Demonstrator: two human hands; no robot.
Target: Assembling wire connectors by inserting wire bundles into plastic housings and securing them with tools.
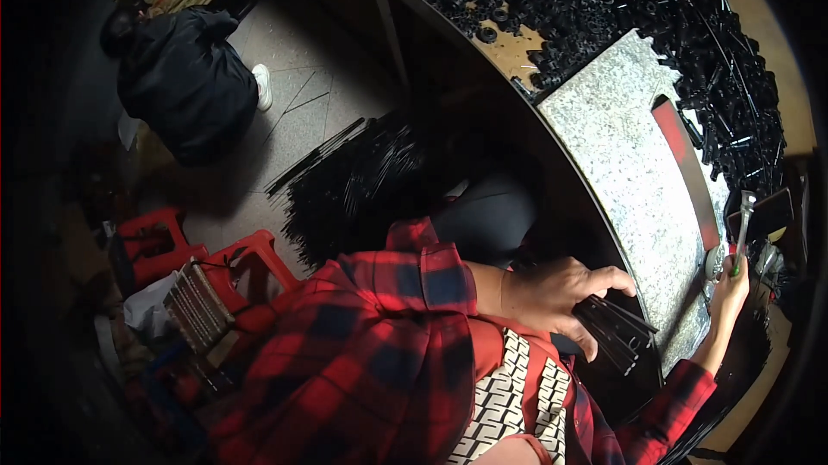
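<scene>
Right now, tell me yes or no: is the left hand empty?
No: the left hand grips a bundle of thin black rods at the edge of the speckled grey slab.

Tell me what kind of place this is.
Likely a small assembly workshop. A bench is heaped with small black parts, bundles of thin black rods lie on the floor, the left hand grips black strips, and the right hand holds a metal tool.
</scene>
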